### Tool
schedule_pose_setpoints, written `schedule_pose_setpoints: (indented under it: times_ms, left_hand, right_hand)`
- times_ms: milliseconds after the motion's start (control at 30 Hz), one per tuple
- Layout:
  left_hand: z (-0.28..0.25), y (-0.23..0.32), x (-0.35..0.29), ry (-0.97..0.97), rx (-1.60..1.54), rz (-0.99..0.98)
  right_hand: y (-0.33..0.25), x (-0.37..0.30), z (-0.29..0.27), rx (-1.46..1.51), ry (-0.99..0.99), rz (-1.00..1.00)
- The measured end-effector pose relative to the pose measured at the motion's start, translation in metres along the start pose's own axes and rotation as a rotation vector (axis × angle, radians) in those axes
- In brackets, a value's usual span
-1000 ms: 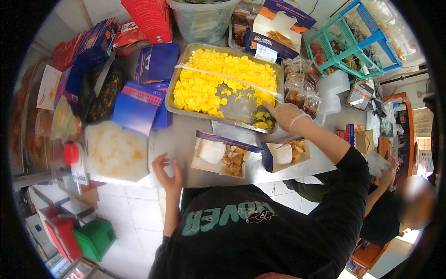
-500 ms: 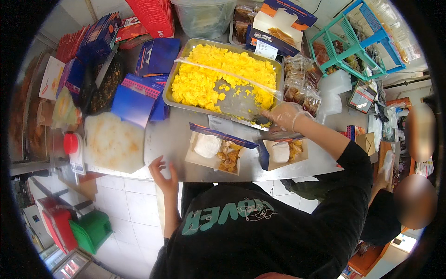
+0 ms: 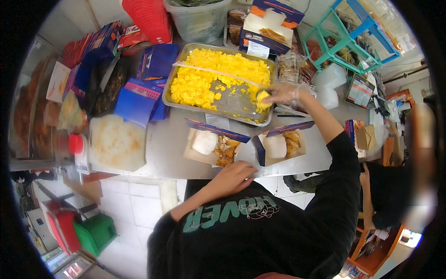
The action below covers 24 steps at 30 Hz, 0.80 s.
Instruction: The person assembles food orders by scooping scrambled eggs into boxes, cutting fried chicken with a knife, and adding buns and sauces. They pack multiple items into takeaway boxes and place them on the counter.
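My right hand (image 3: 284,94), in a clear plastic glove, is closed on a small rounded scoop (image 3: 259,94) with a yellow lump in it. It hangs over the near right corner of a metal tray (image 3: 186,106) of scrambled egg (image 3: 193,86). My left hand (image 3: 232,176), bare, is at the counter's near edge, fingers stretched to the right, just in front of a left open carton (image 3: 194,157). That carton holds a white rice block (image 3: 205,142) and browned meat pieces (image 3: 226,151). A right carton (image 3: 297,156) holds similar rice (image 3: 275,147) and meat (image 3: 292,142).
A clear plastic strip (image 3: 218,72) spans the tray. Left are a stained white board (image 3: 116,143), a knife (image 3: 110,72), blue folded cartons (image 3: 134,104) and a red-capped container (image 3: 80,151). Packed sachets (image 3: 291,67) and green baskets (image 3: 341,53) stand right. Another person's arm (image 3: 366,197) shows far right.
My right hand has risen from the tray's corner, and the scoop with egg now shows. My left hand has moved right, to the front of the left carton.
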<state>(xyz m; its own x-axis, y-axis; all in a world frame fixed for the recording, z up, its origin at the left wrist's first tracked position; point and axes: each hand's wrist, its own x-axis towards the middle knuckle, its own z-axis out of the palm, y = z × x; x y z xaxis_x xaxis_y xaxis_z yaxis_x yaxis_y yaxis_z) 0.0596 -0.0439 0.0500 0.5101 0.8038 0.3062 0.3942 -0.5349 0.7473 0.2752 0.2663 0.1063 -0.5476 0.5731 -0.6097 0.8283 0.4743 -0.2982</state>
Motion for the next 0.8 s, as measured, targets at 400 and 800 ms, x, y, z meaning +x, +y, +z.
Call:
schedule_pose_setpoints:
  times_ms: [400, 800]
  left_hand:
    - [0.03, -0.035, 0.033, -0.241, 0.424, 0.022]
    - [0.034, -0.041, 0.019, -0.213, 0.369, 0.004]
  right_hand:
    - [-0.052, -0.202, 0.059, 0.356, 0.38, 0.099]
    - [-0.083, -0.165, 0.214, 0.118, 0.851, 0.097]
